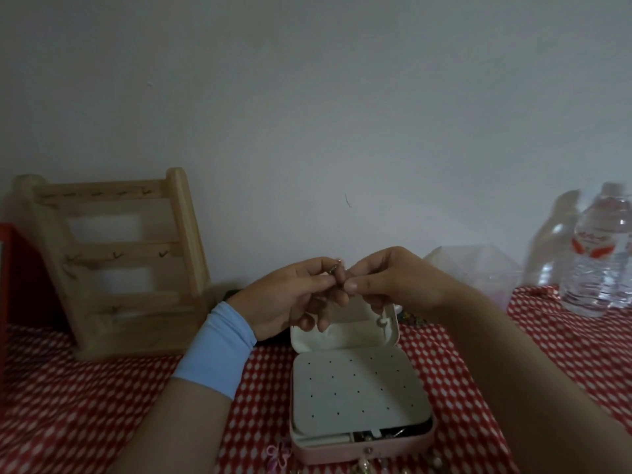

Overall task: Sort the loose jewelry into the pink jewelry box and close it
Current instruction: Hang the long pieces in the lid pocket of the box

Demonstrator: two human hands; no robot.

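The pink jewelry box [359, 451] lies open on the red-and-white cloth, its lid [342, 331] standing up at the back. A white perforated panel [355, 391] covers most of its inside, and small jewelry shows in a front slot [379, 435]. Above the lid, my left hand [290, 295] and my right hand [386, 282] meet, both pinching a small ring-like piece of jewelry [337, 273] between fingertips. A pink flower-shaped piece [277, 455] lies by the box's front left corner, and beaded pieces [366, 468] lie at the bottom edge.
A wooden jewelry rack [119, 254] with small hooks leans against the wall at the left. Clear plastic water bottles [595, 254] stand at the right, beside a clear plastic container [472, 265]. A red object [7, 275] stands at the far left edge.
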